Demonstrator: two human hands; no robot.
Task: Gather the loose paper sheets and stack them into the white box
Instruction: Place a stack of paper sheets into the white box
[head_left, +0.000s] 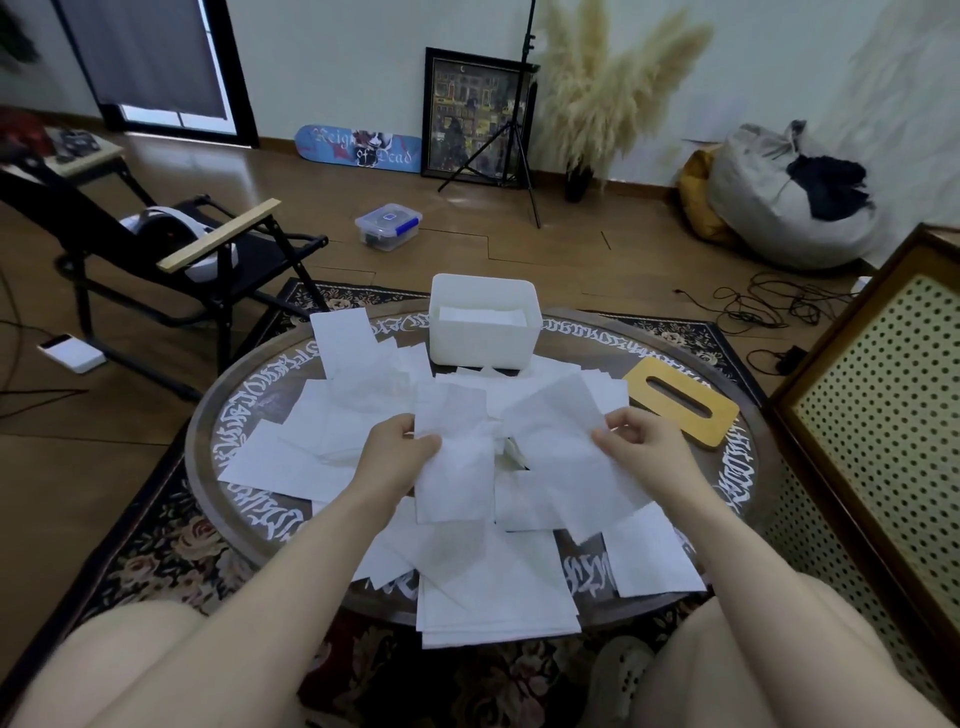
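Several loose white paper sheets (311, 457) lie spread over a round dark table (748, 467). The white box (480, 340) stands at the table's far side with a few sheets lying inside it. My left hand (397, 447) pinches one sheet (454, 467) by its left edge, raised above the pile. My right hand (641, 441) pinches another sheet (566, 457) by its right edge, tilted and lifted beside the first. A stack of sheets (493, 597) hangs over the table's near edge.
A wooden tissue-box lid (680, 402) with a slot lies on the table right of the box. A black folding chair (171, 270) stands to the left, a perforated cabinet (872, 415) to the right. My knees frame the table's near edge.
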